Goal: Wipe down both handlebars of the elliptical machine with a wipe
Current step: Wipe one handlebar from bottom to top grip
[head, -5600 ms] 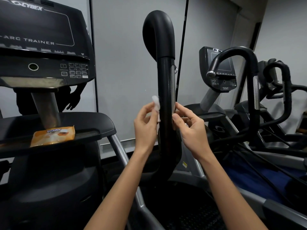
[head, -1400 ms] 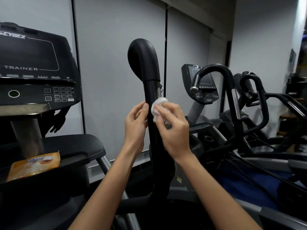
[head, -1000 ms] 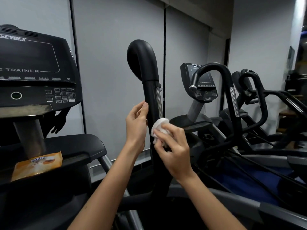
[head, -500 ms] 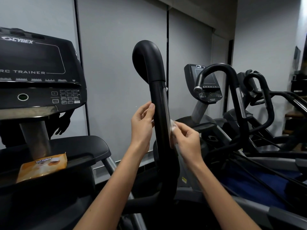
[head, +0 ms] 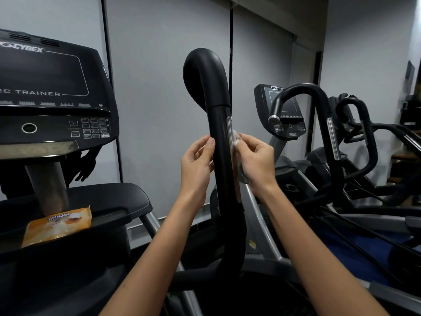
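1. Pinching the white wipe (head: 235,139) in its fingertips, the right hand (head: 256,161) presses it on the right side of the upright black handlebar (head: 218,160), against the metal strip.
2. The left hand (head: 197,164) touches the bar's left side, fingers loosely bent, not wrapped round.
3. An orange packet (head: 58,225) lies on the shelf (head: 118,197) at left.

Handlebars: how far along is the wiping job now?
Done: no sign visible. In hand: the right hand presses the wipe on the middle of the handlebar; the left hand touches it. Left: its curved top and foot perhaps; the second handlebar is out of view.
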Action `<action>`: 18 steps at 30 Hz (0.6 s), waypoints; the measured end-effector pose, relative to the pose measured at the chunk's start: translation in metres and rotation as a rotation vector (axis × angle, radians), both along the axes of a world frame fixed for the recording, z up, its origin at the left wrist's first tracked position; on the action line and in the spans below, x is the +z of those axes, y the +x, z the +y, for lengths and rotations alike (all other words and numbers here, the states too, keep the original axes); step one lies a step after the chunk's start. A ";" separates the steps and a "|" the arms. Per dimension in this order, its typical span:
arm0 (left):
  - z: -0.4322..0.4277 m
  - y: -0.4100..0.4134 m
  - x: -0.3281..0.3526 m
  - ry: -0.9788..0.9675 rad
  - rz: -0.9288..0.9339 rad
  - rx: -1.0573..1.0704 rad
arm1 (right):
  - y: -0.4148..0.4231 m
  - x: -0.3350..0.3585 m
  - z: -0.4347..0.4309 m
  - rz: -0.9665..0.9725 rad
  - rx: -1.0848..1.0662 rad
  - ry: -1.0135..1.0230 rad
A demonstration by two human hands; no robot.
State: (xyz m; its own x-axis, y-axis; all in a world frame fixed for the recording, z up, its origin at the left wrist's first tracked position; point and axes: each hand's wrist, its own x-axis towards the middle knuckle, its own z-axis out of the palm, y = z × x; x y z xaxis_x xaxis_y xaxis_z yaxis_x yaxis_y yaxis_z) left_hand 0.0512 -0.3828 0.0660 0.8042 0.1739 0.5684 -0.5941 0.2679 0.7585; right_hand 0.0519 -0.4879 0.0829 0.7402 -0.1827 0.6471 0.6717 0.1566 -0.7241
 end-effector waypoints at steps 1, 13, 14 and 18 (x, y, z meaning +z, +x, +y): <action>0.000 0.000 0.000 -0.006 -0.001 -0.002 | -0.003 -0.009 0.001 -0.034 -0.059 -0.015; -0.001 0.003 -0.001 -0.023 -0.015 -0.008 | 0.005 0.011 0.005 -0.149 -0.192 -0.048; -0.001 0.003 -0.001 -0.035 -0.012 -0.015 | 0.000 0.002 0.008 -0.258 -0.310 -0.122; -0.001 0.004 -0.001 -0.052 -0.004 -0.027 | -0.006 -0.017 0.014 -0.481 -0.525 -0.281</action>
